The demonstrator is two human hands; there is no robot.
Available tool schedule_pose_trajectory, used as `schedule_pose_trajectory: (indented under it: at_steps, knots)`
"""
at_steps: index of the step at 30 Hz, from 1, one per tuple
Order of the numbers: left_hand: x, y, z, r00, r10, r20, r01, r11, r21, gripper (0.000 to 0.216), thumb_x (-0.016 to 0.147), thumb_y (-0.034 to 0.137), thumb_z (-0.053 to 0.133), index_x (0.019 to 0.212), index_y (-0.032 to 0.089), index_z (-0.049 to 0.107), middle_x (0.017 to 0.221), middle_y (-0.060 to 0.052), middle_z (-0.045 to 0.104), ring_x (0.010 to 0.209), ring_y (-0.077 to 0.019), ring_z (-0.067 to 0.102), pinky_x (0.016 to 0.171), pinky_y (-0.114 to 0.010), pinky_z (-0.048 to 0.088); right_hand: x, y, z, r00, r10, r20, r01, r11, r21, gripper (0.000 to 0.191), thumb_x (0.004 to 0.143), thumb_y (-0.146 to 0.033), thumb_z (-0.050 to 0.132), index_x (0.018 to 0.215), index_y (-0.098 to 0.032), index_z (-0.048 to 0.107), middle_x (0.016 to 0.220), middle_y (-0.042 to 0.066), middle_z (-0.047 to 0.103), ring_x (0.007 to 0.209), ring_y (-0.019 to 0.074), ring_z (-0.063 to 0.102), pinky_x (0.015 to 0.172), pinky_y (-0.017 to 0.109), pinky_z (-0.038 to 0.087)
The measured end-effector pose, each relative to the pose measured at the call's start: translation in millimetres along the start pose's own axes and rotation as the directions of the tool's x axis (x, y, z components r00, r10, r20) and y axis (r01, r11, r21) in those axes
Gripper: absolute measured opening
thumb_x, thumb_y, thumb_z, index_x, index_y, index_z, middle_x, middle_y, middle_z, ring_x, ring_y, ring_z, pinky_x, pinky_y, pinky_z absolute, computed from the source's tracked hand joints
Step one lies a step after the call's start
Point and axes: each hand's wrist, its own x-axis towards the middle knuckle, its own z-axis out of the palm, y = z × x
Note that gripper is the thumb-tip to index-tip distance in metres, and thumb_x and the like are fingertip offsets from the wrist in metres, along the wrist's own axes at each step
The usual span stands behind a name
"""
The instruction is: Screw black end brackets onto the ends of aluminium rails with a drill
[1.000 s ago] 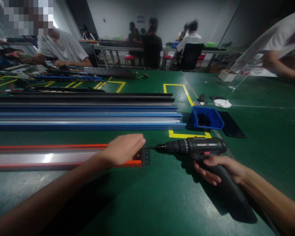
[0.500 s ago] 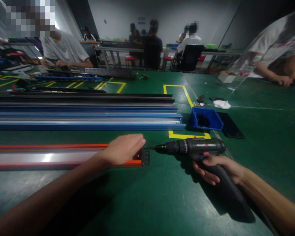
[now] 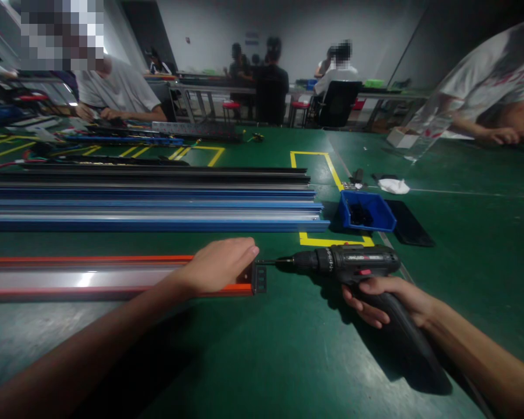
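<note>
Left hand pins rail end, right hand drives drill into it.

I see my left hand (image 3: 218, 265) lying palm-down, fingers curled over the right end of the orange rail (image 3: 91, 279) near me on the green table (image 3: 288, 349), likely steadying it against the push. My right hand (image 3: 388, 297) is wrapped tight round the grip of the drill (image 3: 353, 262), held level so the bit meets the black end plate (image 3: 259, 278). The blue bin (image 3: 367, 212) sits beyond, within reach. Since half a second ago both hands and the drill are unchanged; only the co-worker's hand (image 3: 502, 135) far right has shifted.
</note>
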Motion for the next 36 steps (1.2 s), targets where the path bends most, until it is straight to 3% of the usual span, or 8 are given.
schedule_pose_trajectory:
  at_steps: [36]
  knots:
    - [0.8,-0.6,-0.2,1.0,-0.007,0.018,0.007,1.0,0.001,0.045,0.107,0.049,0.021,0.088,0.022,0.051,0.089,-0.003,0.061,0.078,-0.0199,0.056,0.074,-0.035,0.039,-0.8,2.0,-0.6,1.0,-0.01,-0.008,0.01,1.0,0.008,0.024,0.091,-0.026,0.065,0.098,-0.005,0.074,0.076,0.004,0.067,0.047,0.0045,0.053,0.052,0.019,0.054]
